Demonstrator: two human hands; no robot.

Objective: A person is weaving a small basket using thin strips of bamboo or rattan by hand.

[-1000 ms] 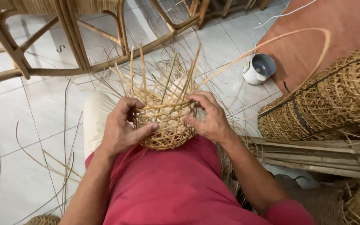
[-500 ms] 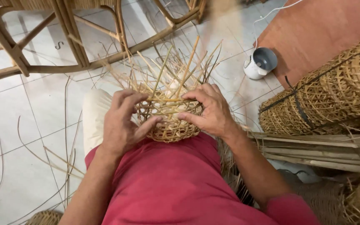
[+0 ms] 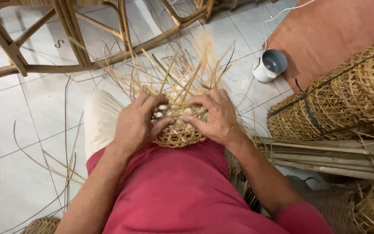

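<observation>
A small half-woven rattan basket (image 3: pixel 179 132) rests on my lap, against my red shirt. Many loose cane strips (image 3: pixel 182 71) stick up and fan out from its rim, blurred at the top. My left hand (image 3: pixel 136 123) grips the basket's left side, thumb pressed into the weave. My right hand (image 3: pixel 215 116) holds the right side, fingers curled over the rim among the strips.
A rattan chair frame (image 3: pixel 66 39) stands on the white tiled floor ahead. A white and grey cup-shaped appliance (image 3: pixel 270 65) sits at the right by an orange mat (image 3: pixel 338 30). Stacked woven baskets (image 3: pixel 343 95) and bamboo poles (image 3: pixel 325 156) lie to my right. Loose cane strands (image 3: pixel 66 143) litter the floor.
The long looping cane strip on the right has gone from view. Both hands have shifted around the rim, and the upright strips have swung and now fan out more.
</observation>
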